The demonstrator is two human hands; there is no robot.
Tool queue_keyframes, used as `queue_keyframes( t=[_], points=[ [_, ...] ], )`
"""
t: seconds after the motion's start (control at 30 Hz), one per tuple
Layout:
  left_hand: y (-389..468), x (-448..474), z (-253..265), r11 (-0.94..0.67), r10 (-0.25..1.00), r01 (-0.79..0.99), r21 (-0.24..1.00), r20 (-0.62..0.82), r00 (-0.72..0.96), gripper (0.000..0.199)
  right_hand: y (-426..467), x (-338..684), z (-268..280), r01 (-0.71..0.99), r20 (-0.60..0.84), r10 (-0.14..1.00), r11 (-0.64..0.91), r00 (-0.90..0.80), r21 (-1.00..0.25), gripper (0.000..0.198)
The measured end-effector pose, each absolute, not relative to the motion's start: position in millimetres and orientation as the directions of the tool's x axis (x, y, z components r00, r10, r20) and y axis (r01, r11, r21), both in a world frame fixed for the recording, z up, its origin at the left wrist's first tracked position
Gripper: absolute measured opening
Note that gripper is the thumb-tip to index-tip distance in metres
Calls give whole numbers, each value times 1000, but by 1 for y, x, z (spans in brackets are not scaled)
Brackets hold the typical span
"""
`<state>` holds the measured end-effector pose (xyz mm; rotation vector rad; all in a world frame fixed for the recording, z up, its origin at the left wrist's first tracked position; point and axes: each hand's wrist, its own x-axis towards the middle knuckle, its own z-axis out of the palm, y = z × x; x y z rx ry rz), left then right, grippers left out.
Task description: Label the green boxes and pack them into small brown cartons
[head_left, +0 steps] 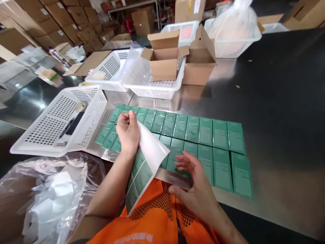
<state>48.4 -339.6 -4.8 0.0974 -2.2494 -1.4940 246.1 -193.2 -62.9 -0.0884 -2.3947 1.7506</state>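
My left hand (128, 132) is closed, its thumb and fingers pinching the upper end of a sticker sheet (139, 176). The sheet's white side curls over at the top, while its lower part shows greenish squares divided by pale lines. My right hand (194, 184) hovers with fingers apart, close to the front row of boxes and holding nothing I can see. Two long rows of small green boxes (205, 132) lie side by side on the metal table. Part of both rows is hidden behind my left hand and the sheet.
A white perforated basket (57, 118) with a tape roll (80, 106) stands at left. Behind the boxes are more white baskets (154, 89) and open cartons (164, 66). Below left, a clear plastic bag (93, 169) contains white paper scraps (61, 184). The steel table (284, 135) extends right.
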Motion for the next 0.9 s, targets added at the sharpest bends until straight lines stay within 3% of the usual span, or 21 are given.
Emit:
queue_keyframes(
  t=[0.07,0.17,0.37,0.53,0.63,0.8,0.9],
  points=[
    [-326,47,-2,391,-362,261,883,408,-838,22,-221,241,-67,-120,173,185,264,-967,-957,100],
    [-310,48,-2,387,-327,312,868,446,-833,21,-246,230,-74,-163,248,313,275,-917,-948,90],
    [-338,51,-9,304,-9,120,945,129,-992,54,-207,220,-54,-60,153,418,228,-896,-972,51],
    [-361,68,-12,323,143,-20,946,-70,-987,63,-185,221,-38,-14,38,468,56,-883,-998,77],
    [-359,80,-12,376,218,-11,926,-100,-971,71,-187,220,-40,-68,61,470,2,-881,-998,74],
    [-353,92,-8,376,288,-21,926,-138,-948,66,-178,220,-42,-182,249,501,178,-829,-967,37],
    [-354,100,-6,303,350,-33,952,-144,-926,70,-171,221,-42,-177,275,567,223,-777,-959,31]
  ],
)
